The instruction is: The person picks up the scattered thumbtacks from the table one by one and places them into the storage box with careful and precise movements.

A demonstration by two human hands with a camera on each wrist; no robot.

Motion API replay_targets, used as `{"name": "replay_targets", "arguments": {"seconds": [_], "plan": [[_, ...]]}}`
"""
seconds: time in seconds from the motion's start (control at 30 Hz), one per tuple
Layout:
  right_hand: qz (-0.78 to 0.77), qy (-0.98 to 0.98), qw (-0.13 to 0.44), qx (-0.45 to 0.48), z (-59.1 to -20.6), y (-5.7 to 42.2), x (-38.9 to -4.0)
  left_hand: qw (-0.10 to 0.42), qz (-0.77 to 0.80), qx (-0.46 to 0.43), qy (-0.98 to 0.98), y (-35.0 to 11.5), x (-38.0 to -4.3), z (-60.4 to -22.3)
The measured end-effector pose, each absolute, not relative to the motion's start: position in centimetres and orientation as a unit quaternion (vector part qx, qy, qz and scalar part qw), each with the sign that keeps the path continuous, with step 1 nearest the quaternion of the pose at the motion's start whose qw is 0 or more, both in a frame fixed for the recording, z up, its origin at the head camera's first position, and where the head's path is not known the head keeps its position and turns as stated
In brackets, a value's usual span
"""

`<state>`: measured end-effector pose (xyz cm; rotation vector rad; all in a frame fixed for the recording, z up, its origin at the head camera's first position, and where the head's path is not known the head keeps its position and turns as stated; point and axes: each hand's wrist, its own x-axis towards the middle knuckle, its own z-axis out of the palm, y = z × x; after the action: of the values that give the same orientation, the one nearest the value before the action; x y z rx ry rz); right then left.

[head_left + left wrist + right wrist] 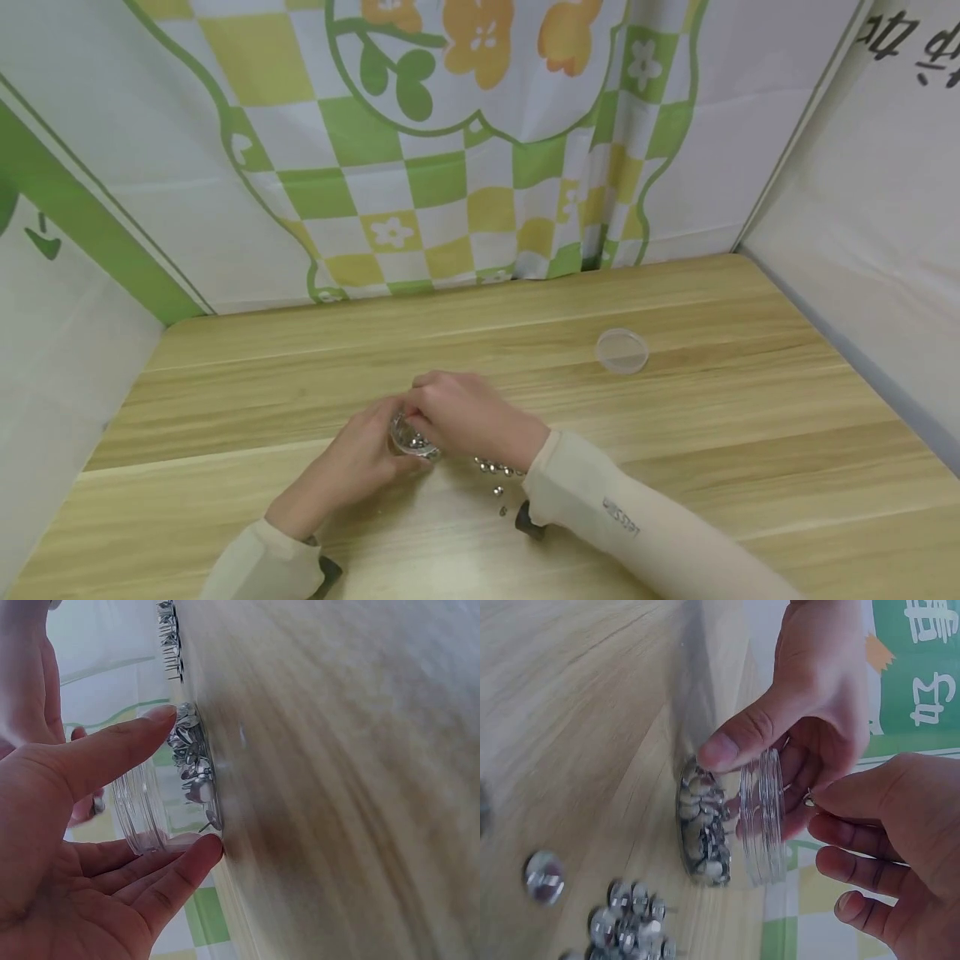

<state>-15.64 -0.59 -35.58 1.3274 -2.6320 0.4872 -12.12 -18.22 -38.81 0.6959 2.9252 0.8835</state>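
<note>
My left hand (pixel 360 454) grips a clear, round plastic jar (pixel 761 847) standing on the table, thumb on one side and fingers on the other. Silver thumbtacks (pixel 705 825) lie heaped in the bottom of the jar. At the open mouth, my right hand (pixel 885 847) pinches one thumbtack (pixel 808 799) between thumb and forefinger, its other fingers spread apart. More loose thumbtacks (pixel 626 922) lie clustered on the table beside the jar, beneath my right wrist in the head view, with a single thumbtack (pixel 545 877) apart from them.
A clear round lid (pixel 622 351) lies flat on the wooden table (pixel 720 392), farther back and to the right. Behind the table's far edge hangs a green and yellow checked cloth (pixel 442 183). White panels (pixel 885 208) stand at either side.
</note>
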Motion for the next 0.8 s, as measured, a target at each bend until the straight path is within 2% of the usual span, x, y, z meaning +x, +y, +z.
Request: {"name": "replay_targets", "arguments": {"seconds": [0.47, 0.8], "plan": [[0.167, -0.876, 0.075, 0.446, -35.8, -1.5, -15.9, 0.005, 0.281, 0.214, 0.935, -18.2, -12.0, -38.6], [0.164, -0.88, 0.08, 0.439, -35.6, 1.6, -15.0, 0.007, 0.275, 0.195, 0.941, -17.9, -12.0, -38.6]]}}
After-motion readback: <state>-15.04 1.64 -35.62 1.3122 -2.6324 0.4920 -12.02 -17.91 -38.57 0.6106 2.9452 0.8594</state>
